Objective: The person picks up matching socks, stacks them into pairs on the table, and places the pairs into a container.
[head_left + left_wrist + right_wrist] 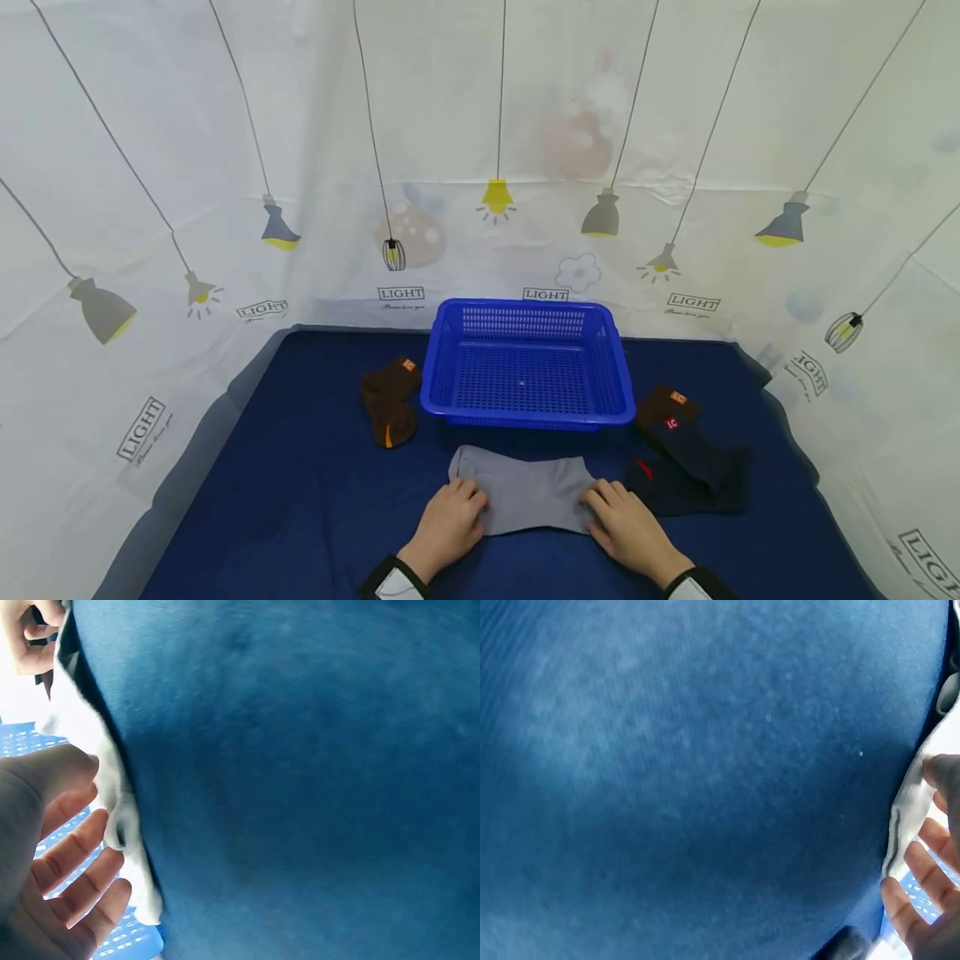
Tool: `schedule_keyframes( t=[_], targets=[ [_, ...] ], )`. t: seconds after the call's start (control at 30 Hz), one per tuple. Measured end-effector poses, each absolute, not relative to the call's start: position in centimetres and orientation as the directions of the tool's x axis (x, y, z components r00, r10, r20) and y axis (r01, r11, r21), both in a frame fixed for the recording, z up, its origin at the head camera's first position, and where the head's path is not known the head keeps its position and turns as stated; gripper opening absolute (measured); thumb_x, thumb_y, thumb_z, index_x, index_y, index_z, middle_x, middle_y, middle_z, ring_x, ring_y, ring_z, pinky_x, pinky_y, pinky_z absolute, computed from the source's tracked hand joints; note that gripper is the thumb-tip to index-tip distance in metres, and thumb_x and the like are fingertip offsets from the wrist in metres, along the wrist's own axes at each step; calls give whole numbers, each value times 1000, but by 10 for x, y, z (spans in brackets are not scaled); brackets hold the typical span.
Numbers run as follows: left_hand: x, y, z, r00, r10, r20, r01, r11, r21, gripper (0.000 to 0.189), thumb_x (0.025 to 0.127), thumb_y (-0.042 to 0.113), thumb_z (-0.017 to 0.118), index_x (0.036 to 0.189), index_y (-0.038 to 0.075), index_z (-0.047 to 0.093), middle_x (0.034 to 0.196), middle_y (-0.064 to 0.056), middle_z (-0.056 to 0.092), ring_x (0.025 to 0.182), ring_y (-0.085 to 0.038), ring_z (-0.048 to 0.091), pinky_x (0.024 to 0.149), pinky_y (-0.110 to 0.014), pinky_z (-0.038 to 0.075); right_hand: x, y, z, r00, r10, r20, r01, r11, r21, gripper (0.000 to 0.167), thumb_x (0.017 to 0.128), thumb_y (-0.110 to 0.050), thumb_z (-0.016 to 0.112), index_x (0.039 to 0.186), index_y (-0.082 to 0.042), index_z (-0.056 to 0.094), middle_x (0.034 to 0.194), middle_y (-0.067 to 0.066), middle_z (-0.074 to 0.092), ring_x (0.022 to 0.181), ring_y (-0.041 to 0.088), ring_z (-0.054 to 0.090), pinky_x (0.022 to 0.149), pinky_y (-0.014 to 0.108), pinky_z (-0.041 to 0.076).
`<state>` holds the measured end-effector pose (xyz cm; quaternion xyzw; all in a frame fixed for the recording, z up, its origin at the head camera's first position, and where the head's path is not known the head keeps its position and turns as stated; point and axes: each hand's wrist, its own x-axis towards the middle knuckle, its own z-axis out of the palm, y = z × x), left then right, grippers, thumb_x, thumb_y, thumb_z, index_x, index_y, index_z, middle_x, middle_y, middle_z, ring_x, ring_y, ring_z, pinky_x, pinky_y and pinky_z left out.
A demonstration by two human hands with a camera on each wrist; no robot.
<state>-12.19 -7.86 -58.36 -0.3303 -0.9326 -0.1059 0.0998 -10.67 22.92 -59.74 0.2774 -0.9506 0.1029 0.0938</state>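
A grey sock [528,492] lies spread sideways on the dark blue cloth, in front of the basket. My left hand [452,521] touches its left end, and in the left wrist view the fingers [88,889] are loosely spread along the pale fabric. At the sock's right end rests my right hand [626,521]. The right wrist view has its thumb against the edge of the sock [911,802], the other fingers apart from one another. Part of each end of the sock is hidden under the fingers.
A blue plastic basket [525,418] stands behind the grey sock. To its left lies a brown sock [390,404]. On the right another brown sock [658,402] is partly covered by dark socks [705,475]. A white printed curtain [337,167] borders the table at the back and sides.
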Motion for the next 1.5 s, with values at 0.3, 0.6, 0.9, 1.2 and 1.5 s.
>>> schedule_keyframes(
  t=[0.3,0.6,0.9,1.2,1.5],
  targets=[
    [-119,-80,-590,-759,606,238,640,761,107,28,67,30,78,85,21,59,82,5,47,73,-11,42,61,-25,36,-106,230,-596,-817,-537,210,-569,810,-144,38,72,-36,74,105,-23,58,99,-8,49,84,9,45,64,27,42],
    [-122,-77,-593,-764,585,273,618,785,47,26,64,28,79,81,22,60,79,5,48,71,-13,43,60,-25,34,-109,225,-598,-823,-531,203,-556,826,-92,27,75,-30,73,96,-25,57,93,-7,47,78,9,44,62,27,40],
    [-135,-73,-586,-740,583,336,617,787,-7,17,66,24,75,73,21,59,72,5,51,67,-13,47,59,-27,37,-115,222,-595,-813,-514,274,-550,832,-74,19,76,-24,72,84,-24,56,83,-10,47,71,8,44,57,25,37],
    [-145,-75,-561,-722,548,422,607,795,6,15,68,20,73,73,20,59,71,6,52,63,-12,46,55,-25,34,-123,225,-575,-788,-487,376,-548,834,-68,16,78,-21,70,87,-21,57,76,-11,49,65,6,44,54,22,35],
    [-141,-81,-542,-743,529,409,593,805,36,12,71,19,70,76,20,60,70,7,52,58,-11,47,50,-23,30,-120,222,-558,-741,-498,450,-587,806,-76,18,76,-18,71,90,-19,60,78,-10,52,64,5,45,54,21,38]
  ],
)
